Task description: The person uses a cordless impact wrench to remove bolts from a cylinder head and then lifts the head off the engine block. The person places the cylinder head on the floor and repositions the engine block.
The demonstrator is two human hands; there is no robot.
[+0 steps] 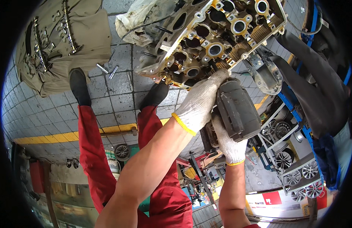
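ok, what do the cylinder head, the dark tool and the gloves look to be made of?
Cylinder head: likely cast metal, perhaps aluminium; dull pale rim, brown oily-looking staining. Dark tool: probably plastic or rubber-covered; matte, scuffed surface. Gloves: knit fabric, maybe cotton; ribbed off-white weave, yellow-edged cuffs.

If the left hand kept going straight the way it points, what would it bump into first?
Most likely the engine part, the big metal one full of round holes. The left hand looks right by its edge, maybe already touching; the picture can't show the gap.
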